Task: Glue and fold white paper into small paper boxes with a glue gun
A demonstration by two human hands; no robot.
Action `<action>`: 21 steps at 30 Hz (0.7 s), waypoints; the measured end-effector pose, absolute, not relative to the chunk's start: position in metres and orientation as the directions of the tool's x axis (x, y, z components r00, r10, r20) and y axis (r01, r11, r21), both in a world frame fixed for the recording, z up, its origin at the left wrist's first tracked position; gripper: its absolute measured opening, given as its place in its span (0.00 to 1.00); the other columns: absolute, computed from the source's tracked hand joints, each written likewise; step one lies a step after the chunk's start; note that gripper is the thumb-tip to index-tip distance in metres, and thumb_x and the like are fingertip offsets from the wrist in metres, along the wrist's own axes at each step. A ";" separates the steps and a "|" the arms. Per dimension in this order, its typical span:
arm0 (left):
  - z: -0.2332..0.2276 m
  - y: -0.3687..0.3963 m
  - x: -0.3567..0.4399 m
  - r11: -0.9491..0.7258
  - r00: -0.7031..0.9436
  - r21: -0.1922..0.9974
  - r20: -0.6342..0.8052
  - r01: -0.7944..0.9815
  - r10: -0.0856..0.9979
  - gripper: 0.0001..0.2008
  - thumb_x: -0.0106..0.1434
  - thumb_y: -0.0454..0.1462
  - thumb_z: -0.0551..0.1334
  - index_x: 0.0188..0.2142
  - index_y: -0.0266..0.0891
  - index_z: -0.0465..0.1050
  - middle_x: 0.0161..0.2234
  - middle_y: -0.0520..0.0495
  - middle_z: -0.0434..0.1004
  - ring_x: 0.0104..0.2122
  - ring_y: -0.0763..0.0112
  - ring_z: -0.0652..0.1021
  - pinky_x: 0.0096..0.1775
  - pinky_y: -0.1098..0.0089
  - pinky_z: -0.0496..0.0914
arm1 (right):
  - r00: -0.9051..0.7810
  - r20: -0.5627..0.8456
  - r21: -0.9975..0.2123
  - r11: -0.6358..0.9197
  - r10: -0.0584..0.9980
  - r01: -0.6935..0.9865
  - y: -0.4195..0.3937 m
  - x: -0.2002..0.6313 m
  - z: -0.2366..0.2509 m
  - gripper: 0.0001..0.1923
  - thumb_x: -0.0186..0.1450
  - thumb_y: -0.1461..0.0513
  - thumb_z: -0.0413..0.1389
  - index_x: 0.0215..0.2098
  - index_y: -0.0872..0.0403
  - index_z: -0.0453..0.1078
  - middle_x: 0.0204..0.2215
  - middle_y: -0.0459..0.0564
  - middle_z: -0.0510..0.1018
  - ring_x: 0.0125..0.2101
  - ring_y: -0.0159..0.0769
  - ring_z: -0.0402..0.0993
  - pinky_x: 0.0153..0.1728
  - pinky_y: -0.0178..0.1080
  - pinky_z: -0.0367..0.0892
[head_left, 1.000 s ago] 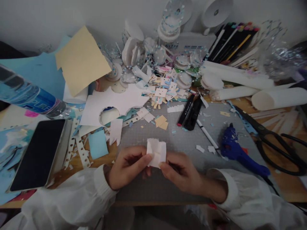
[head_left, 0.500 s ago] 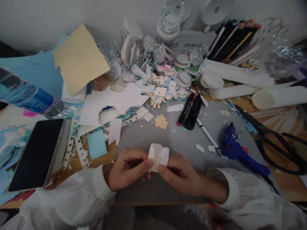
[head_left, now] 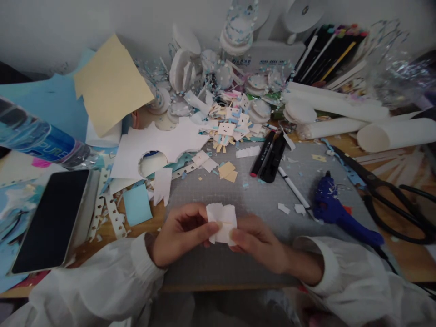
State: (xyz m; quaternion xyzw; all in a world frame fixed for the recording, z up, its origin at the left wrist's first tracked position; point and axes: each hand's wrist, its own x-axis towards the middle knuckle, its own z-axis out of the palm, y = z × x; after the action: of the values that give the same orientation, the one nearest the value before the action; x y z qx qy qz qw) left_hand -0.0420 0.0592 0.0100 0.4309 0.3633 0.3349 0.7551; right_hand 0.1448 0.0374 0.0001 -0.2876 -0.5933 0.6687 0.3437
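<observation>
Between my two hands is a small piece of white paper (head_left: pixel 225 217), creased down its middle, with a ragged top edge. My left hand (head_left: pixel 185 234) pinches its left side, the thumb lying across the front. On the right side, my right hand (head_left: pixel 259 240) grips the lower edge between thumb and fingers. Both hands are just above the grey cutting mat (head_left: pixel 190 193). The fingers behind the paper are partly hidden. Small yellow paper squares (head_left: pixel 228 171) lie on the mat beyond the hands.
A blue glue gun (head_left: pixel 335 211) and black scissors (head_left: pixel 391 195) lie to the right. Black markers (head_left: pixel 272 156) rest behind the hands, before a heap of paper cut-outs (head_left: pixel 231 127). At left are a phone (head_left: pixel 51 222), a water bottle (head_left: pixel 44 136) and a blue paper square (head_left: pixel 137 205).
My right thumb has slid from the paper's lower middle to its right edge. The paper has shifted slightly left and its face now lies more spread, still held by both hands.
</observation>
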 end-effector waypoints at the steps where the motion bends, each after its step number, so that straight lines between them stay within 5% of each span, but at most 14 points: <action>1: 0.010 0.060 -0.042 0.416 0.514 0.889 -0.270 -0.192 0.814 0.08 0.57 0.35 0.68 0.26 0.34 0.72 0.21 0.54 0.71 0.18 0.82 0.70 0.21 0.82 0.68 | -0.571 0.047 -0.990 -0.036 0.820 -0.134 0.038 0.145 0.001 0.19 0.70 0.53 0.46 0.26 0.54 0.62 0.21 0.41 0.63 0.22 0.25 0.55 0.22 0.31 0.53; 7: 0.008 0.060 -0.042 0.416 0.497 0.892 -0.283 -0.179 0.821 0.09 0.55 0.36 0.69 0.26 0.34 0.72 0.21 0.53 0.72 0.17 0.81 0.72 0.21 0.80 0.69 | -0.363 -0.040 -0.976 -0.115 0.931 -0.186 0.037 0.136 0.006 0.10 0.68 0.55 0.51 0.32 0.52 0.60 0.23 0.41 0.63 0.22 0.26 0.57 0.20 0.30 0.55; 21: 0.008 0.060 -0.039 0.417 0.478 0.895 -0.300 -0.160 0.826 0.10 0.56 0.39 0.69 0.28 0.33 0.73 0.19 0.51 0.75 0.18 0.78 0.74 0.22 0.78 0.70 | -0.272 -0.108 -0.935 -0.191 0.956 -0.300 0.038 0.130 0.003 0.15 0.65 0.55 0.56 0.29 0.51 0.54 0.21 0.37 0.63 0.16 0.22 0.54 0.14 0.27 0.51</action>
State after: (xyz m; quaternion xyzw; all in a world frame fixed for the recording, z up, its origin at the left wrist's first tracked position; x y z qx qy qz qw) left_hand -0.0392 0.0599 0.0080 0.4270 0.3900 0.3302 0.7460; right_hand 0.1295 0.0377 0.0033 -0.3807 -0.4308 0.6712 0.4679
